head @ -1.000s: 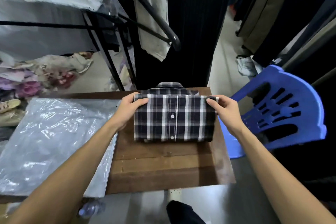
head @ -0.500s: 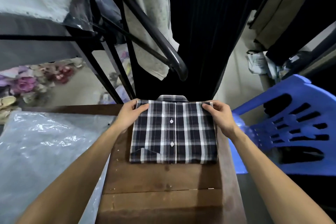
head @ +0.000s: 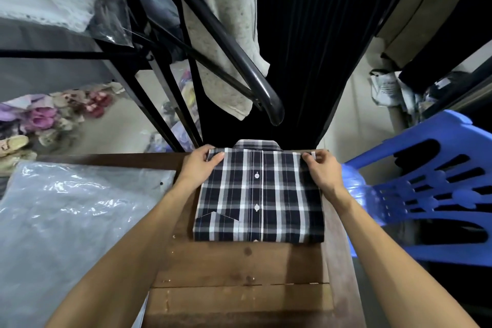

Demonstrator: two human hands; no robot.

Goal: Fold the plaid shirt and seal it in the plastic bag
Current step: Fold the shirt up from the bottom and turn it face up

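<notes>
Plaid cloth hid the fingertips tucked under the far corners: the left hand (head: pixel 200 165) and right hand (head: pixel 320 168) each pinched a top corner of the folded plaid shirt (head: pixel 259 200), which lay flat on the wooden table (head: pixel 239 263). Left of it lay the clear plastic bag (head: pixel 69 221), cut off by the frame's edge.

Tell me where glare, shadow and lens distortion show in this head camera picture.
Head view: glare streaks the plastic bag; the black cloth behind is lost in dark; wide-angle bending curves the rack bar and blue chair; the plaid shirt is sharp.
</notes>
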